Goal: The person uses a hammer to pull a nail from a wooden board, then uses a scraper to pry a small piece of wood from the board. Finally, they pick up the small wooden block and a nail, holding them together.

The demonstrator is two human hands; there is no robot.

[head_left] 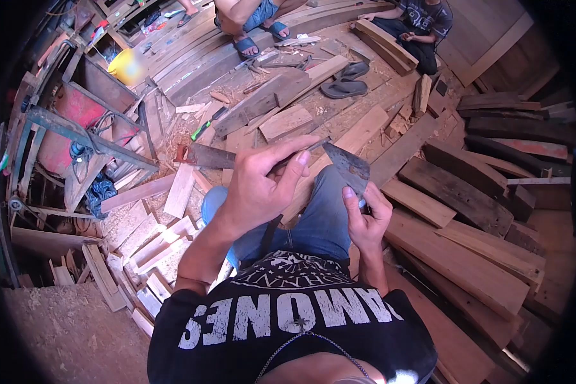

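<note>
Head view: left hand [259, 189] fingers pinch a thin file [318, 143] across the handsaw blade [345, 165] over the lap; right hand [367, 221] fingers clamp its tip. A slipped stroke could drag fingertips onto teeth.

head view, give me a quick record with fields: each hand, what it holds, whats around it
setting: floor strewn with planks and wood offcuts
left hand: pinches a thin dark tool, perhaps a file, laid across the saw blade
right hand: grips the wide end of the saw blade
saw blade position: held above the person's knee in jeans
nearby: loose dark sandals; red machine to the left
others: two people at the top edge, one in blue sandals, one seated
</note>
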